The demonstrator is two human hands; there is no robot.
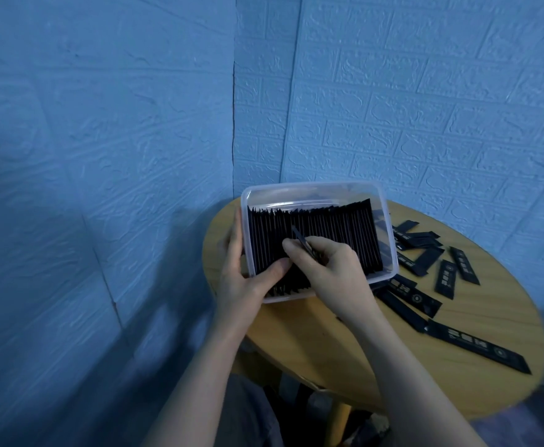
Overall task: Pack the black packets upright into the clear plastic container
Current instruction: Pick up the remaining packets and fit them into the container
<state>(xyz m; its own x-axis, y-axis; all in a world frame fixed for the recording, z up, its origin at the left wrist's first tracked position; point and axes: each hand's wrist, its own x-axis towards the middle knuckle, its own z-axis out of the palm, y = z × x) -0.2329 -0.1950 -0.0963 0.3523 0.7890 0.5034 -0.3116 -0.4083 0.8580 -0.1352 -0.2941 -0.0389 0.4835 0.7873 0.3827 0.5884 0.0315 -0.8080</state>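
Note:
A clear plastic container stands on a round wooden table, filled with a long row of black packets standing upright on edge. My left hand grips the container's left wall, with the thumb pressed against the front packets inside. My right hand pinches one black packet and holds it edge-down over the middle of the row. Several loose black packets lie flat on the table to the right of the container, one long packet nearest the front.
Blue textured walls meet in a corner right behind the table. The container sits at the table's left rear edge. Bare wood shows in front of the container, between my forearms. The table's legs and dark floor show below.

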